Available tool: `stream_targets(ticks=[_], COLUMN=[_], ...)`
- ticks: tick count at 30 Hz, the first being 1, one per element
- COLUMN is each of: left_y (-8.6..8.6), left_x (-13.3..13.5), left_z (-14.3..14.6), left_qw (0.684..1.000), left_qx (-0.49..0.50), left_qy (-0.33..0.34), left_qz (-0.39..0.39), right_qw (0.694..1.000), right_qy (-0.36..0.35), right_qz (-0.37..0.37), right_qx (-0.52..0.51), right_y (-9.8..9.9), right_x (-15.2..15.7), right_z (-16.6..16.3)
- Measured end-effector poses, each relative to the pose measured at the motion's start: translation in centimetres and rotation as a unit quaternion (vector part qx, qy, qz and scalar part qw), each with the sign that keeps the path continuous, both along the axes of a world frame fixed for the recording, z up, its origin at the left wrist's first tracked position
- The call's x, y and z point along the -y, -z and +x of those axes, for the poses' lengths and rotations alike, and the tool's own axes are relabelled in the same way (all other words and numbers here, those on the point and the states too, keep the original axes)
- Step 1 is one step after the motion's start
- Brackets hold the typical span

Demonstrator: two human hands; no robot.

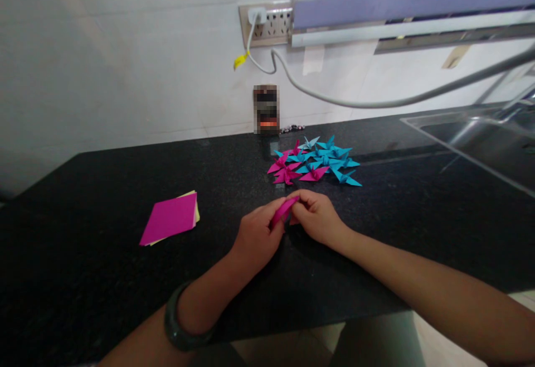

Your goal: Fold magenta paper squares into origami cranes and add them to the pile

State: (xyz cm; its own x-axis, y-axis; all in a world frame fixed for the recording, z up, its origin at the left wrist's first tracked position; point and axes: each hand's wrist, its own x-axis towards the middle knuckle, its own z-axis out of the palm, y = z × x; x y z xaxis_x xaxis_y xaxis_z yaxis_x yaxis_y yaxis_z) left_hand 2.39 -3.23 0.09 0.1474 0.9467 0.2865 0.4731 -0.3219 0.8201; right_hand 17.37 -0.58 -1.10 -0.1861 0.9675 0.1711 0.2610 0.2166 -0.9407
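A piece of pink origami paper [285,211] is pinched between both hands above the black countertop. My left hand [259,232] grips its left side, thumb and fingers closed on it. On the other side, my right hand [315,216] has its curled fingers closed on the paper's upper right end. The fingers partly hide the paper, so its exact fold cannot be made out. Just beyond the hands lies a group of folded paper cranes, with pink ones [286,175] at the left and blue ones [326,160] at the right. One pale crane [309,143] sits at the back.
A stack of square paper [169,219], pink on top with yellow below, lies left on the countertop [104,278]. Against the wall stands a pixelated phone-like object [266,109]. A white cable [334,99] runs from the socket strip [271,24] toward the right. A sink [480,138] is far right.
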Motion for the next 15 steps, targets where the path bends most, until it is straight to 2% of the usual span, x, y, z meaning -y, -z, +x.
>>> stream_targets(ticks=[4,8,11,13,15], left_y=[0.0,0.2,0.1,-0.1,-0.3], left_x=[0.0,0.2,0.1,-0.2,-0.5], left_z=[0.0,0.0,0.2,0.3,0.3], left_qw=[1.000,1.000,0.994,0.975,0.950], left_qx=[0.003,0.000,0.050,0.127,0.211], left_qy=[0.016,0.012,-0.006,-0.015,-0.016], left_qz=[0.001,-0.012,-0.098,-0.180,-0.231], right_qw=[1.000,0.999,0.991,0.977,0.959], right_qy=[0.011,0.028,0.011,-0.021,-0.057], right_qz=[0.016,-0.019,-0.089,-0.142,-0.172], right_qx=[0.007,-0.024,-0.095,-0.158,-0.218], right_y=[0.2,0.2,-0.2,-0.6,-0.9], right_x=[0.1,0.1,-0.2,-0.4,-0.5], right_z=[0.0,0.1,0.1,0.1,0.1])
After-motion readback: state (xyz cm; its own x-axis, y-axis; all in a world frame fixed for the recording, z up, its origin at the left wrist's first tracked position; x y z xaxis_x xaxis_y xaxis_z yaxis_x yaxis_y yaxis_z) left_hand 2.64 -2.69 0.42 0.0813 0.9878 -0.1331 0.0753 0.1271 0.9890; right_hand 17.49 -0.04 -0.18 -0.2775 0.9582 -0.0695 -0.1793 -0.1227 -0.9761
